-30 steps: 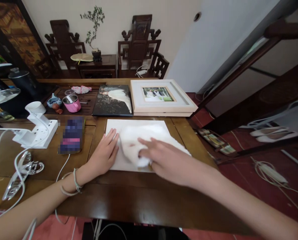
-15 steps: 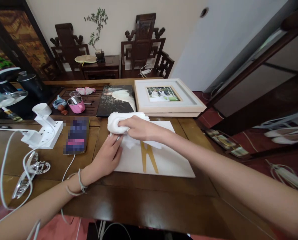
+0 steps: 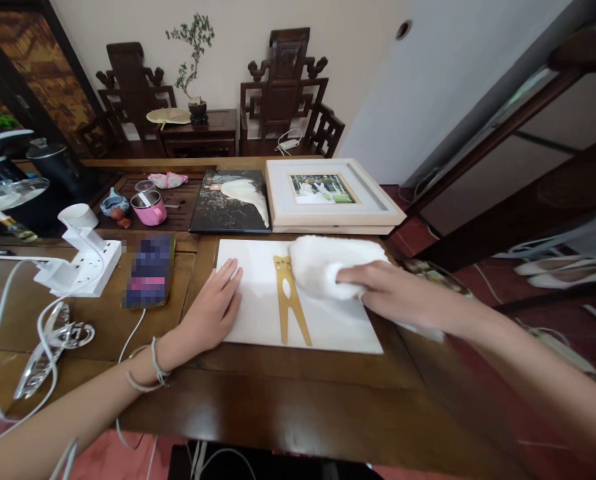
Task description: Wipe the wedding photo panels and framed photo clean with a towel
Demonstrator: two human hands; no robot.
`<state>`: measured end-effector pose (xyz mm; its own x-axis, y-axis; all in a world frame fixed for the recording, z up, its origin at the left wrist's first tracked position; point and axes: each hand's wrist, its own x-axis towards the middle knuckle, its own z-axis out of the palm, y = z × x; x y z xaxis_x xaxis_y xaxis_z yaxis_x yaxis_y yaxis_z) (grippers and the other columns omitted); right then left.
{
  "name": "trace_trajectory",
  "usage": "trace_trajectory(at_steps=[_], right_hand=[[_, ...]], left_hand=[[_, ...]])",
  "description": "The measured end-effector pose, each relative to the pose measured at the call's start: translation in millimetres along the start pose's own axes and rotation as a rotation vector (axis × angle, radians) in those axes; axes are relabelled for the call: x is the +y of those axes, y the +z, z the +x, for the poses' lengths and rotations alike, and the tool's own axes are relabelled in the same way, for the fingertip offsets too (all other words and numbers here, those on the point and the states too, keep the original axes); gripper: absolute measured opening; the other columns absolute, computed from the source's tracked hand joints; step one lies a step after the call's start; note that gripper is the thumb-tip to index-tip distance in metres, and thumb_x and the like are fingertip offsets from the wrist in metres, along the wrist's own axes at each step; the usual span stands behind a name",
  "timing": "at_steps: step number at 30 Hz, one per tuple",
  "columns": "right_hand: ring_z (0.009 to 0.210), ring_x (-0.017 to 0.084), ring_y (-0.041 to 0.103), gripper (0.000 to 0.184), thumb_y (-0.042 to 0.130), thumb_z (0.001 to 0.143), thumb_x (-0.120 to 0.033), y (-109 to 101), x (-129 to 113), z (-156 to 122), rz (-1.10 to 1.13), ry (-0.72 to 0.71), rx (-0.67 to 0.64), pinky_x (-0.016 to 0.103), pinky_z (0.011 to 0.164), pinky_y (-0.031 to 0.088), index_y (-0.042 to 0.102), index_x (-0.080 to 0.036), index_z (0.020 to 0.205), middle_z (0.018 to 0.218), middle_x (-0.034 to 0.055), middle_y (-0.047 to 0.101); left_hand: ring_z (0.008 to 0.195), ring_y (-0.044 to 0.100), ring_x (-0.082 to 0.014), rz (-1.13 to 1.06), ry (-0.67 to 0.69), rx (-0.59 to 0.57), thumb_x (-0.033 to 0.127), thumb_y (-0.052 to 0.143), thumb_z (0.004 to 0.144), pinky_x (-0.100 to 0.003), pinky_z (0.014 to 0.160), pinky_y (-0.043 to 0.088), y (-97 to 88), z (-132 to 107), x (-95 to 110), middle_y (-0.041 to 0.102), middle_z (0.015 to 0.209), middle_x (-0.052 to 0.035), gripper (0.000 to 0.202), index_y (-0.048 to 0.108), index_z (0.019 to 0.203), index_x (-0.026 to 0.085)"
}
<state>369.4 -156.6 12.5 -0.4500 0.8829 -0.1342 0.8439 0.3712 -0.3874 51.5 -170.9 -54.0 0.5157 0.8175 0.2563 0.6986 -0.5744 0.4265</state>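
Presently I note the white panel [image 3: 258, 323] lying flat on the wooden table [image 3: 278, 407]; all positions below are given from that panel.

Left hand [image 3: 213, 310]: palm down on the panel's left edge, fingers straight and slightly spread, gripping nothing, simply pressing.

Right hand [image 3: 393, 293]: at the panel's far right corner, fingers curled round a bunched white cloth [image 3: 323, 263], which is in contact with the panel surface just right of a gold peg-shaped strut [image 3: 291, 300] lying along the panel's middle.

Handling, in my judgement: the cloth is soft, light and fluffy, takes any shape, and is best held as a wad in the whole fist, as it is now. The panel looks thin, stiff and smooth, liable to slide on the polished wood unless pinned from the side. The strut appears slender and could catch the cloth.

Beyond the panel sit a framed photograph [image 3: 328, 197] and, beside it, a dark photo print [image 3: 233, 200]. Left of the panel lie a phone [image 3: 148, 270] and a white power strip [image 3: 78, 267]; a pink pot [image 3: 148, 207] stands beyond those.
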Motion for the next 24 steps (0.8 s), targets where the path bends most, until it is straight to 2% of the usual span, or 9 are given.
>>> trace_trajectory(at_steps=[4,6,8,11,13,15,17,20,24], right_hand=[[0.095,0.026,0.065,0.043,0.042,0.067,-0.013,5,-10,-40,0.032,-0.010,-0.119,0.041,0.085,0.052,0.068,-0.029,0.097,0.096,0.0032,0.070],[0.096,0.026,0.066,0.044,0.042,0.068,-0.011,5,-12,-41,0.010,-0.012,-0.113,0.041,0.086,0.052,0.068,-0.029,0.099,0.098,0.0030,0.071],[0.106,0.027,0.064,0.046,0.041,0.069,-0.009,7,-13,-28,-0.043,-0.040,-0.064,0.044,0.091,0.051,0.066,-0.026,0.104,0.112,0.0055,0.069],[0.134,0.033,0.041,0.043,0.039,0.067,0.000,18,-11,4,-0.152,-0.166,0.018,0.055,0.104,0.039,0.064,-0.018,0.097,0.145,0.0116,0.047],[0.142,0.037,0.019,0.041,0.039,0.064,0.004,27,-12,20,-0.212,-0.223,0.076,0.066,0.108,0.026,0.064,-0.014,0.091,0.153,0.0143,0.032],[0.143,0.039,0.012,0.040,0.041,0.064,0.004,33,-14,22,-0.227,-0.222,0.100,0.071,0.107,0.021,0.065,-0.012,0.091,0.153,0.0160,0.032],[0.143,0.037,0.013,0.039,0.042,0.065,0.004,34,-19,10,-0.192,-0.204,0.060,0.068,0.109,0.022,0.065,-0.014,0.089,0.152,0.0129,0.035],[0.141,0.031,0.023,0.039,0.040,0.064,0.004,27,-27,-26,-0.121,-0.185,-0.058,0.058,0.111,0.030,0.064,-0.021,0.083,0.147,0.0050,0.045],[0.136,0.027,0.038,0.051,0.041,0.059,0.006,21,-31,-63,-0.057,-0.166,-0.148,0.046,0.105,0.042,0.064,-0.029,0.089,0.140,-0.0015,0.054]], left_hand=[[0.145,0.022,-0.0285,-0.008,0.002,-0.004,0.021,0.032,0.098,-0.054,0.117,0.021,-0.4,0,0,0.031,0.153,-0.0191,0.046,0.036,0.142,0.013],[0.145,0.022,-0.0285,-0.010,-0.002,-0.007,0.021,0.033,0.098,-0.055,0.116,0.021,-0.6,1,0,0.031,0.154,-0.0184,0.046,0.035,0.143,0.014],[0.145,0.022,-0.0284,-0.006,-0.008,-0.013,0.021,0.033,0.098,-0.055,0.116,0.021,-0.6,1,0,0.031,0.153,-0.0189,0.046,0.036,0.142,0.013],[0.145,0.021,-0.0278,0.004,-0.015,-0.021,0.022,0.032,0.098,-0.053,0.117,0.021,-0.5,1,0,0.032,0.153,-0.0198,0.046,0.037,0.142,0.010],[0.145,0.021,-0.0274,0.008,-0.017,-0.019,0.022,0.032,0.098,-0.052,0.118,0.020,-0.5,1,0,0.032,0.153,-0.0201,0.046,0.037,0.141,0.009],[0.145,0.022,-0.0271,0.009,-0.018,-0.016,0.022,0.032,0.098,-0.051,0.118,0.020,-0.6,1,0,0.032,0.152,-0.0201,0.045,0.038,0.141,0.009],[0.145,0.021,-0.0271,0.006,-0.014,-0.015,0.022,0.032,0.098,-0.051,0.118,0.020,-0.7,1,0,0.032,0.153,-0.0192,0.045,0.037,0.141,0.010],[0.145,0.021,-0.0274,-0.001,-0.005,-0.014,0.023,0.032,0.098,-0.053,0.117,0.021,-0.1,1,0,0.031,0.153,-0.0182,0.045,0.036,0.142,0.013],[0.145,0.021,-0.0279,-0.005,-0.002,-0.007,0.022,0.033,0.098,-0.054,0.117,0.021,1.4,0,-1,0.032,0.153,-0.0184,0.045,0.036,0.142,0.013]])
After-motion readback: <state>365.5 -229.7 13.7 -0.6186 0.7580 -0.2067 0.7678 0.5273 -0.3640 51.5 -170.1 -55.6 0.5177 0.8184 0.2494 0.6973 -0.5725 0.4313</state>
